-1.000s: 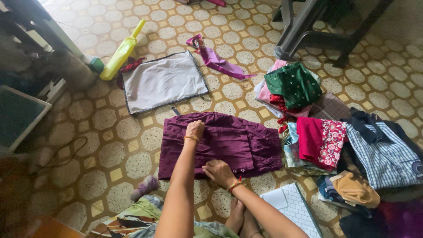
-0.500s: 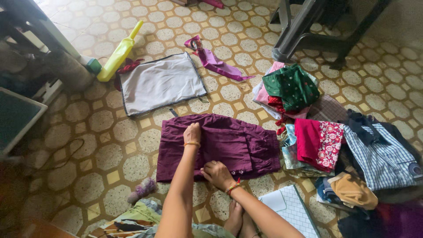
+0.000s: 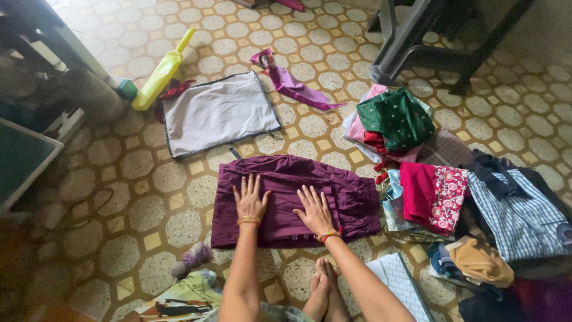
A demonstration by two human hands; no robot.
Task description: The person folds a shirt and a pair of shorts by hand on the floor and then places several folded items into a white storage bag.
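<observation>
- On patterned tile floor (image 3: 149, 203), folded dark purple cloth garment (image 3: 351, 194) is lying flat.
- Left hand (image 3: 250, 200) and right hand (image 3: 314, 210) are pressing on garment, fingers spread.
- Grey zippered fabric bag (image 3: 217, 110) is lying just beyond garment.

A purple garment (image 3: 298, 200) is spread on the tiled floor (image 3: 137, 191). The left hand (image 3: 250, 200) and the right hand (image 3: 314, 210) are laid flat on it, fingers spread, side by side. A grey mat (image 3: 217, 112) is seen beyond it, a yellow bottle (image 3: 162, 73) beside that, and piled clothes (image 3: 441, 197) to the right.
</observation>
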